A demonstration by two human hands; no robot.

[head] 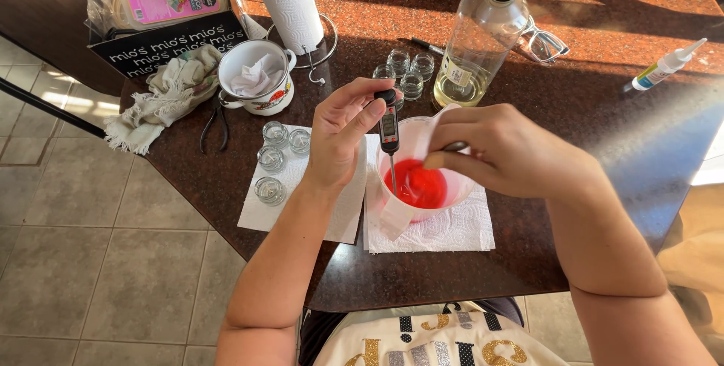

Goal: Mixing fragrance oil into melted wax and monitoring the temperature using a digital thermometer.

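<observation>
Under my hands sits a white plastic cup (422,185) holding a pool of red liquid (419,186), and it rests on a sheet of paper towel (452,232). My left hand (341,140) pinches the head of a digital probe thermometer (389,126) between thumb and fingers, its thin metal stem pointing straight down into the red liquid. My right hand (505,147) is curled over the cup's far rim, fingers closed on a small dark handle (455,146) whose lower end I cannot make out. Just left of my left hand, four small empty glass jars (274,161) stand on a second paper towel (302,192); beyond my hands four more small glass jars (407,72) cluster beside a clear bottle (480,42) with a black cap and a little pale liquid at its bottom. Further left, a white enamel mug (255,78) holds crumpled paper, with pliers (214,125) and a rag (166,94) near it, and a paper towel roll (288,0) stands behind. Well to my right lie glasses (544,43) and a small dropper bottle (667,66). Both forearms reach forward over the edge of a dark reddish stone table (603,125) streaked with sunlight, above grey floor tiles (90,260)
</observation>
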